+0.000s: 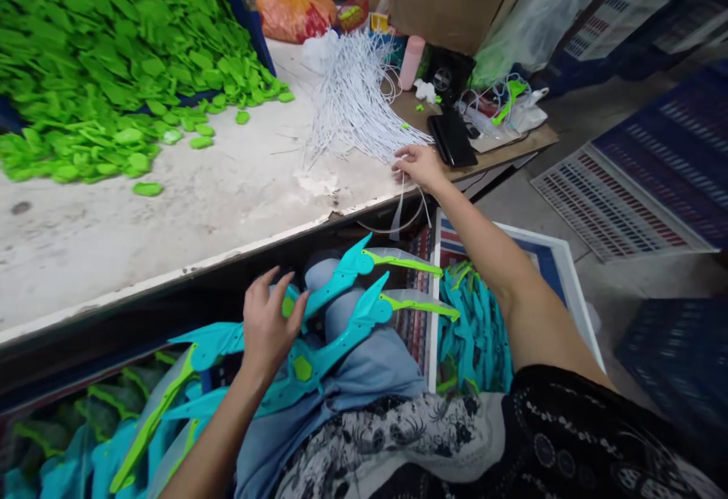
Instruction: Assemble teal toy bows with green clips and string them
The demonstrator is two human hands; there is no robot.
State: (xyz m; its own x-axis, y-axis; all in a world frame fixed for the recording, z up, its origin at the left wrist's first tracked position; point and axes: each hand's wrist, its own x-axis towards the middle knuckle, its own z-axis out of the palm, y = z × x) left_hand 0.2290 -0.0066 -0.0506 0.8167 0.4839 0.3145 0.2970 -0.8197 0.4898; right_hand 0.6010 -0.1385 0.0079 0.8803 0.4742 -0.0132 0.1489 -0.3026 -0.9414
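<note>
Two turquoise toy bows [364, 317] with lime-green and clear parts lie across my lap, side by side. My left hand [268, 324] grips the middle of the farther one, its fingers curved around a green hexagonal piece [288, 306]. The nearer bow shows a similar green hexagon [302, 368]. Over the table's front edge, my right hand [419, 167] pinches white string at the near end of a large bundle of white strings [364, 97]. Loose ends hang below its fingers; how many strings it holds I cannot tell.
Green plastic pieces [114, 67] heap on the table's left [227, 203]. A black phone-like object [453, 139], a pink bottle [412, 63] and a cardboard box [449, 2] stand at the right. Crates of turquoise bows [475, 332] flank my legs.
</note>
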